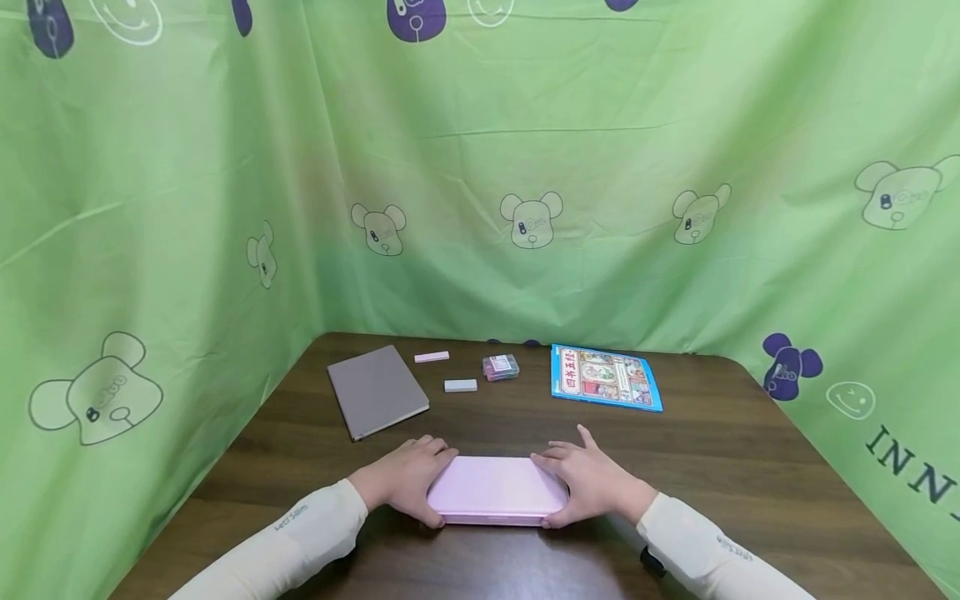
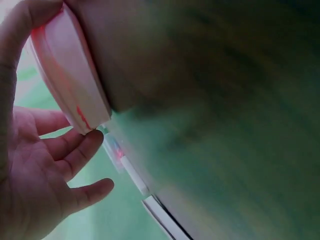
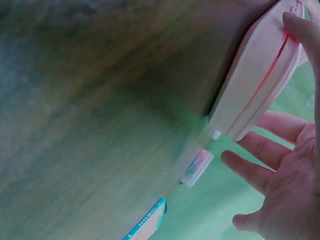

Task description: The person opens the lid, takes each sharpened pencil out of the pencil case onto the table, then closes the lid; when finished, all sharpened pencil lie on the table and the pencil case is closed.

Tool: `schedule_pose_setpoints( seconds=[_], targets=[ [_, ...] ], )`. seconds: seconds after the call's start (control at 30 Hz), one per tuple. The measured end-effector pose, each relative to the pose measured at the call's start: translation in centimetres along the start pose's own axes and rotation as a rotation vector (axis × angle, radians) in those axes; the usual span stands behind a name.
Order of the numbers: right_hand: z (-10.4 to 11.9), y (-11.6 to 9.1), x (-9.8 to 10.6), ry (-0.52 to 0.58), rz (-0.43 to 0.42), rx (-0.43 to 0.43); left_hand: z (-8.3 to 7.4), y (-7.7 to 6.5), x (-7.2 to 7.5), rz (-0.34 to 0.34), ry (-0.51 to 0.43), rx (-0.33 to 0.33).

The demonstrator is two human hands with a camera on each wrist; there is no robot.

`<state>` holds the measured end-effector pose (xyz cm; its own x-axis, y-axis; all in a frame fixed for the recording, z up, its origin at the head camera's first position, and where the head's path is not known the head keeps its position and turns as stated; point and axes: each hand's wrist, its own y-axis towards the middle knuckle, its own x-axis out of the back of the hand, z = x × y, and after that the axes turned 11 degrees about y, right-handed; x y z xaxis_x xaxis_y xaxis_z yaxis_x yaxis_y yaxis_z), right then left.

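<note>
A flat pink case (image 1: 498,490) with rounded corners lies at the near middle of the table, between both hands. My left hand (image 1: 408,481) grips its left end, thumb at the near edge and fingers along the far side. At the other end my right hand (image 1: 592,479) holds it the same way, with some fingers spread off the case. The wrist views show the side of the case (image 2: 75,75), where a thin red line runs along its length (image 3: 260,87).
Beyond the left hand lies a grey notebook (image 1: 377,392). Farther back are a pink strip (image 1: 431,357), a small white block (image 1: 460,386) and a clear box of colourful pieces (image 1: 500,367). A blue-edged picture book (image 1: 606,377) lies back right. Green printed cloth (image 1: 450,292) hangs behind the table.
</note>
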<state>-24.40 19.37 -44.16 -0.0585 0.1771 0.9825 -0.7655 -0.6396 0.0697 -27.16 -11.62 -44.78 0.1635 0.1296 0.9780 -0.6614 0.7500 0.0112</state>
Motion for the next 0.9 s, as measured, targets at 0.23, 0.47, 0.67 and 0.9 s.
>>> schedule_pose_setpoints(
  seconds=[0.23,0.47,0.67,0.9],
  targets=[
    [0.0,0.2,0.5,-0.015,-0.003,0.016,-0.1,0.0,0.1,0.006,-0.021,-0.019],
    [-1.0,0.5,1.6,0.180,0.020,0.016,0.4,-0.5,-0.2,0.060,-0.260,0.008],
    [-2.1,0.6,2.7,0.322,-0.025,0.068,0.7,-1.1,-0.6,0.030,-0.538,0.079],
    [-3.4,1.4,3.8,0.605,-0.011,0.015,0.3,-1.3,-0.8,-0.022,-0.614,0.208]
  ],
)
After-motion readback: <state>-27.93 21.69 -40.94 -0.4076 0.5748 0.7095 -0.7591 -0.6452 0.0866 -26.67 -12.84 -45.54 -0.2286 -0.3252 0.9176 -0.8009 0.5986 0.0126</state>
